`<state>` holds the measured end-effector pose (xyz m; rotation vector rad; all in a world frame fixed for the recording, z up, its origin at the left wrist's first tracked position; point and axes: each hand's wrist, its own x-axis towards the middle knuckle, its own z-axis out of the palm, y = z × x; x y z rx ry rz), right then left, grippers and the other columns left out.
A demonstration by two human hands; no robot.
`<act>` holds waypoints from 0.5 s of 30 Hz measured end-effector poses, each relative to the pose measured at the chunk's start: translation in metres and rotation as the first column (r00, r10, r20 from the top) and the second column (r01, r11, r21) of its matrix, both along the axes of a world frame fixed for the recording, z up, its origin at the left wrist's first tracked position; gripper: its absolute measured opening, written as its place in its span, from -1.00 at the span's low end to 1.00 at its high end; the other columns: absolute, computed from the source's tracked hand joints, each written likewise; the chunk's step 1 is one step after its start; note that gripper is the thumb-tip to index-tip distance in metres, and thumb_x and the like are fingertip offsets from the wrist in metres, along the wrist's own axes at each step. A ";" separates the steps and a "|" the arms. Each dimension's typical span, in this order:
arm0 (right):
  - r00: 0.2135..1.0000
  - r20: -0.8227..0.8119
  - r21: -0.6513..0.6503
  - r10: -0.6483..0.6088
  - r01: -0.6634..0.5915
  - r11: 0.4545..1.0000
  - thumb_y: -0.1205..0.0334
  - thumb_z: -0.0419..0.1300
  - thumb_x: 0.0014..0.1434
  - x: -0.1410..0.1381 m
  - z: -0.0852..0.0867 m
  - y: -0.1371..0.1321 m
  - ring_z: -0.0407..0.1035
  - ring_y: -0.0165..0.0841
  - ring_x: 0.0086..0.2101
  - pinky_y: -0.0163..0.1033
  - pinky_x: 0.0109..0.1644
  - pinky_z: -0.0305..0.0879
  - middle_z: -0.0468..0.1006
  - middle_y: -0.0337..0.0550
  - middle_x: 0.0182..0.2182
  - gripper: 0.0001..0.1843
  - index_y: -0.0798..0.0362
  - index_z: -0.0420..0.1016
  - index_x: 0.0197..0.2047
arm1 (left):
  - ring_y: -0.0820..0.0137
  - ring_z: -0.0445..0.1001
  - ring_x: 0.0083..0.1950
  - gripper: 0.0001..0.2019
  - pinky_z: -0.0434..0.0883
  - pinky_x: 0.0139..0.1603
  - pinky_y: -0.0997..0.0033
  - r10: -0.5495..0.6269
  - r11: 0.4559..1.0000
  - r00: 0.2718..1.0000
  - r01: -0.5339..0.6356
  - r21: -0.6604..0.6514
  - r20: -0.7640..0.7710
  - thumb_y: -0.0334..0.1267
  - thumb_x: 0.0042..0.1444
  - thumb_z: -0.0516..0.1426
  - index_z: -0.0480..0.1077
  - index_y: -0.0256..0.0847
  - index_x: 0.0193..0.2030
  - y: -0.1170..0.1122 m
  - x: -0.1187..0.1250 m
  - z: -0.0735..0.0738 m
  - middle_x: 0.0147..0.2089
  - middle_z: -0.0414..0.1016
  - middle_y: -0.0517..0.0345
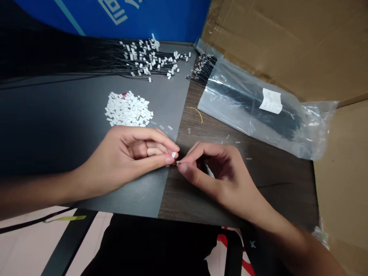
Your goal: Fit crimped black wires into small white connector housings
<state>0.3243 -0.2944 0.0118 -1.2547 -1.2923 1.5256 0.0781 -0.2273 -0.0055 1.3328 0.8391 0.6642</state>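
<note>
connector housing point(174, 155), tiny and white, pinched between thumb and curled fingers of your left hand point(126, 157) above a gray mat point(138, 195). your right hand point(221, 176), fingers closed, pinches the metal tip of a thin wire point(178, 162) just beside it. your fingertips hide most of the join, and whether the tip sits inside the housing is too small to tell. a pale sliver point(209, 171) in shadow under your right palm cannot be made out. ahead of your hands, a heap of loose housings point(128, 109), black wires ending in white connectors point(143, 57) and a plastic bag of black wires point(253, 99) lie across the mat and a wooden table point(184, 130).
</note>
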 end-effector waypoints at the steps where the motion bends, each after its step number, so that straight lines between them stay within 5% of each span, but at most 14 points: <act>1: 1.000 0.017 -0.002 0.003 -0.003 1.000 -0.03 0.81 0.37 0.000 0.000 0.000 0.57 -0.26 -0.31 -0.19 -0.24 0.51 0.79 -0.17 -0.33 -0.63 -0.06 0.82 -0.27 | 0.23 0.96 -0.13 -0.86 0.94 0.13 0.37 -0.002 1.000 1.000 0.002 0.003 -0.007 -0.22 0.27 0.71 0.92 -0.03 -0.13 0.001 -0.001 0.000 -0.12 0.95 0.14; 6: 0.999 0.041 -0.017 0.000 0.001 1.000 -0.07 0.80 0.37 0.003 -0.003 0.002 0.53 -0.29 -0.35 -0.21 -0.30 0.47 0.77 -0.17 -0.35 -0.62 -0.05 0.83 -0.26 | 0.24 0.94 -0.18 -0.82 0.96 0.06 0.37 -0.016 1.000 1.000 0.015 -0.026 -0.015 -0.14 0.22 0.76 0.95 0.02 -0.15 0.001 -0.001 -0.001 -0.13 0.95 0.14; 12: 1.000 0.027 -0.001 0.001 -0.001 1.000 -0.04 0.80 0.38 0.003 -0.004 0.004 0.50 -0.31 -0.36 -0.23 -0.31 0.42 0.73 -0.20 -0.37 -0.63 -0.04 0.83 -0.26 | 0.35 0.94 -0.15 -0.80 0.85 -0.04 0.63 0.011 1.000 0.998 -0.012 0.002 0.055 -0.28 0.20 0.75 0.93 0.11 -0.28 0.002 0.000 -0.004 -0.18 0.95 0.27; 15: 1.000 0.010 -0.009 0.002 -0.002 1.000 0.00 0.81 0.36 0.002 -0.005 0.004 0.49 -0.32 -0.36 -0.23 -0.31 0.41 0.72 -0.21 -0.37 -0.64 -0.04 0.82 -0.27 | 0.35 0.94 -0.14 -0.80 0.86 -0.01 0.60 0.019 0.999 0.999 -0.020 0.028 0.036 -0.28 0.21 0.74 0.95 0.19 -0.25 0.003 -0.002 -0.007 -0.15 0.97 0.29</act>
